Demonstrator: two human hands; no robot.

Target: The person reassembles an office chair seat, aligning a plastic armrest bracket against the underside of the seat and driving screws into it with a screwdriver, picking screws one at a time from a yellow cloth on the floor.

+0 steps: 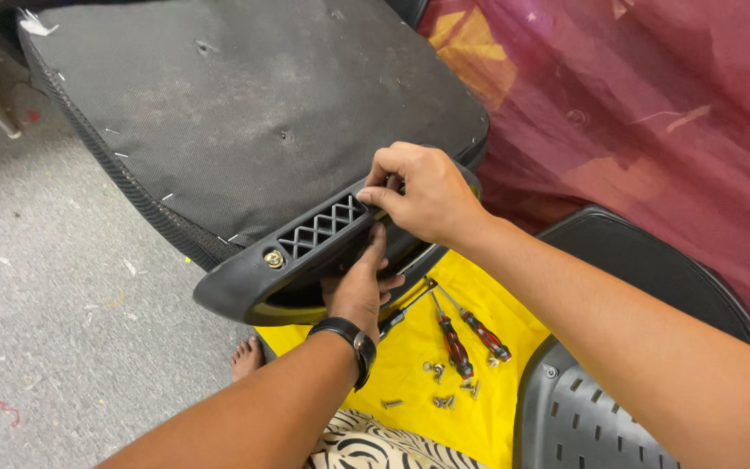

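Note:
An upturned chair seat (245,113) with a grey fabric underside fills the upper left. A black plastic armrest bracket (305,247) with a lattice grille and a brass bolt (274,259) lies along its near edge. My right hand (418,193) pinches the top of the bracket by the grille. Reaching up from below, my left hand (359,291), with a black wristwatch (351,340), has its fingers tucked under the bracket's underside.
Two red-and-black screwdrivers (466,334) and several loose screws (440,386) lie on a yellow cloth (470,417). A black plastic chair back (618,347) sits at right, red translucent sheeting (635,104) behind it. Grey carpet (54,304) lies at left; a bare foot (247,358) shows below the bracket.

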